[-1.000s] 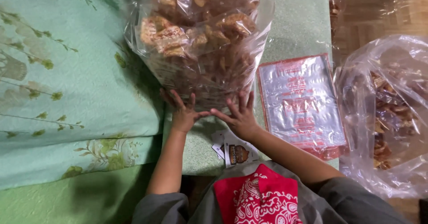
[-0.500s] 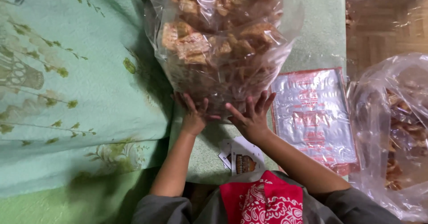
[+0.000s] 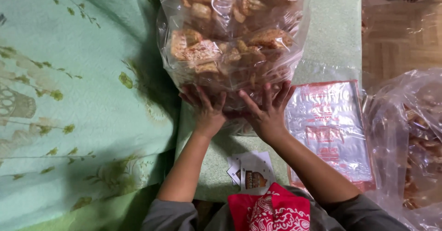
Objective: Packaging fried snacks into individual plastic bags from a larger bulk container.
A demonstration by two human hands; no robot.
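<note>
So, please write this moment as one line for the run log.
left hand: flat on big clear snack bag | right hand: flat on same bag | beside: stack of empty printed bags

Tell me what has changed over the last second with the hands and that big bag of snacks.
Both hands have slid further up the near side of the big clear bag of fried snacks: the left hand and right hand now press flat on it with fingers spread. Neither has closed around it or let go. The stack of flat printed bags, the small cards and the second bag lie as before.
</note>
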